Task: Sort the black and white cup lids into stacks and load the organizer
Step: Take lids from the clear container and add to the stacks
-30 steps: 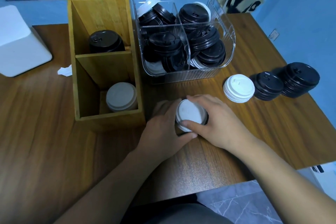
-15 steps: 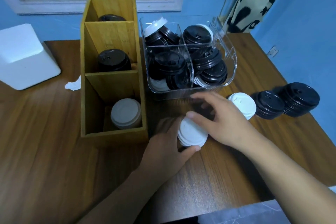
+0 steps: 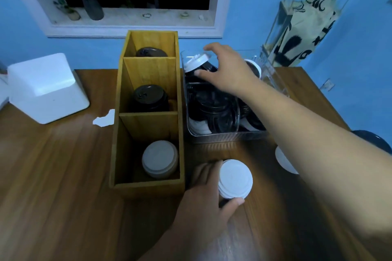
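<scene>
My left hand (image 3: 203,203) grips a stack of white lids (image 3: 235,179) standing on the table just right of the wooden organizer (image 3: 148,186). My right hand (image 3: 228,70) reaches over the back left cell of the clear bin (image 3: 224,136), fingers and thumb spread around a tilted white lid (image 3: 195,62) without clearly closing on it. The bin holds mostly black lids (image 3: 212,108) and a few white ones. In the organizer, white lids (image 3: 159,159) fill the near slot, black lids (image 3: 148,96) the middle slot, and more black lids (image 3: 151,52) the far slot.
A white box (image 3: 45,88) sits at the table's back left, with a scrap of white paper (image 3: 105,118) beside the organizer. Under my right forearm lie a white lid stack (image 3: 283,160) and a black lid stack (image 3: 373,139). A windowsill with a vase (image 3: 91,4) lies behind.
My right hand left the white stack and reached up to the white lid at the bin's back left. My left hand stayed on the white stack. My view tilted up.
</scene>
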